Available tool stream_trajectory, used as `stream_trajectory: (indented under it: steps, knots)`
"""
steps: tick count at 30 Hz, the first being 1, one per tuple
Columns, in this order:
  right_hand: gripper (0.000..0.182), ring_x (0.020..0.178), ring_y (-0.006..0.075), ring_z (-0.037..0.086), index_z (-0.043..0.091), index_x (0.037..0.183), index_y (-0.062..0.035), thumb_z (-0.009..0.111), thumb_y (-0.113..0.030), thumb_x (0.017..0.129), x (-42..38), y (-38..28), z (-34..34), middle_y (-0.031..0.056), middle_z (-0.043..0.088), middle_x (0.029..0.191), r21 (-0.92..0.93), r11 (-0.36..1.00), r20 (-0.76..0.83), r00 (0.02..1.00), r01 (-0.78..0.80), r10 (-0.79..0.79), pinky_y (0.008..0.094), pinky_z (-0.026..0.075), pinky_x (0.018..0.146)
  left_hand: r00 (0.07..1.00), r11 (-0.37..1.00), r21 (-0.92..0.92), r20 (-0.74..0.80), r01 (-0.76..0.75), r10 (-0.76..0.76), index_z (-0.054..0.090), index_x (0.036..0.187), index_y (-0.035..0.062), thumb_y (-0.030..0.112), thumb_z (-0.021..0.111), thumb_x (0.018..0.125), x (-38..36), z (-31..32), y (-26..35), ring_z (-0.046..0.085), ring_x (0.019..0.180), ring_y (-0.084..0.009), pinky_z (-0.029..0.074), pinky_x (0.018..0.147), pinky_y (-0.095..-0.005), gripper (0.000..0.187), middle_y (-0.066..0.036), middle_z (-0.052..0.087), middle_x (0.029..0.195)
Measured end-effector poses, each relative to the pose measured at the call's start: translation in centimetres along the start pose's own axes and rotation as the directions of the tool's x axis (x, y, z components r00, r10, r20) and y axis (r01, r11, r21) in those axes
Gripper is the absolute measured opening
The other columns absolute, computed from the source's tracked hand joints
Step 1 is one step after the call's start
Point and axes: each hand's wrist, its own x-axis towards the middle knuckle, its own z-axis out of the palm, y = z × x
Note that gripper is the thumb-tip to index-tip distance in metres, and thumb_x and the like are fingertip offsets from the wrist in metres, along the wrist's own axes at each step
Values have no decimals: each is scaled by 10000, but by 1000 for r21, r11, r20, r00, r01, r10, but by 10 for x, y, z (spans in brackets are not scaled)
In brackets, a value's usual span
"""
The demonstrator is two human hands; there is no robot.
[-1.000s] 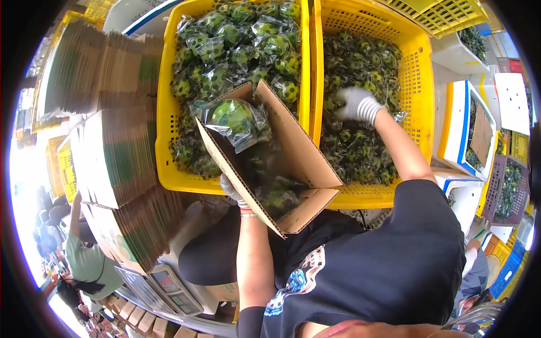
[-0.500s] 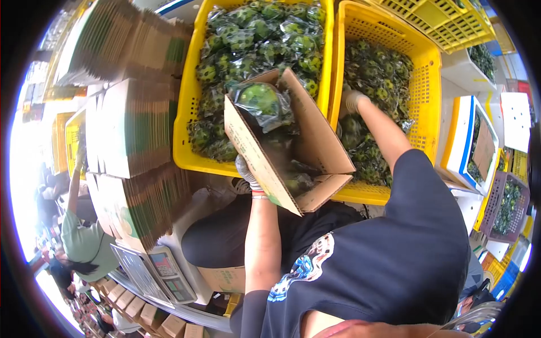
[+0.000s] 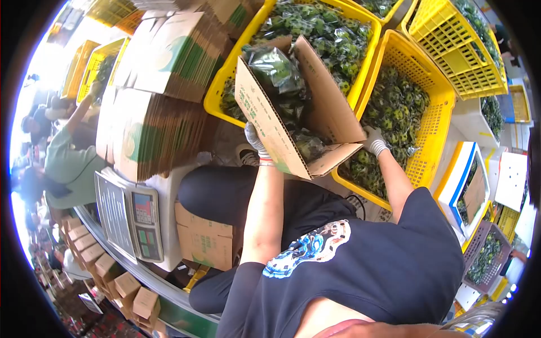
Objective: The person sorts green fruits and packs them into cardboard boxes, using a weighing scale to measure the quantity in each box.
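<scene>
the open cardboard box (image 3: pixel 262 110) is tilted over the near edge of the left yellow crate (image 3: pixel 213 100), its right corner reaching towards the wall of the right yellow crate (image 3: pixel 434 121). the left hand (image 3: pixel 256 139), in a pale glove, has its fingers pressed to the outside of the box's left panel; the right hand (image 3: pixel 374 141) is at the right corner, its fingers partly hidden, so i cannot tell how wide they are. bagged green fruit (image 3: pixel 277 69) lies inside the box. only a narrow gap parts the box's lower edge from the dark-trousered legs (image 3: pixel 217 194), with more room towards the scale (image 3: pixel 143 217). green print runs along the left panel, too small to read. compared with the earlier frame, the right hand has left the right crate's contents for the box, while the left stays put.
</scene>
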Motion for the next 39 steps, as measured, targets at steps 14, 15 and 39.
stream_trajectory:
  steps: [14, 15, 39]
  knots:
    - [571, 1031, 218, 592, 569, 1120, -127, 808, -79, 605, -227, -121, -235, 91, 573, 1166, 192, 277, -661, 333, 941, -672, 339, 511, 839, 999, 991, 120, -14, -50, 53, 435, 1326, 30, 362, 644, 764, -13, 24, 2, 629, 983, -320, 537, 849, -469, 686, -184, 583, 1193]
    - [548, 1029, 235, 598, 586, 1094, -134, 815, -104, 597, -247, -145, -251, 93, 569, 1178, -13, 269, -644, 198, 963, -739, 351, 513, 829, 1000, 996, 89, -14, -3, 4, 432, 1328, 30, 354, 643, 763, -18, 35, -4, 629, 986, -323, 537, 845, -476, 685, -187, 580, 1199]
    - [147, 812, 95, 525, 523, 727, -72, 650, -38, 792, -201, -105, -254, 27, 567, 944, 427, 419, -572, 598, 802, -561, 246, 464, 713, 983, 984, 64, -80, 169, -163, 441, 1319, 30, 605, 594, 715, -31, 31, -8, 481, 1172, -340, 364, 1034, -481, 848, -167, 477, 1311]
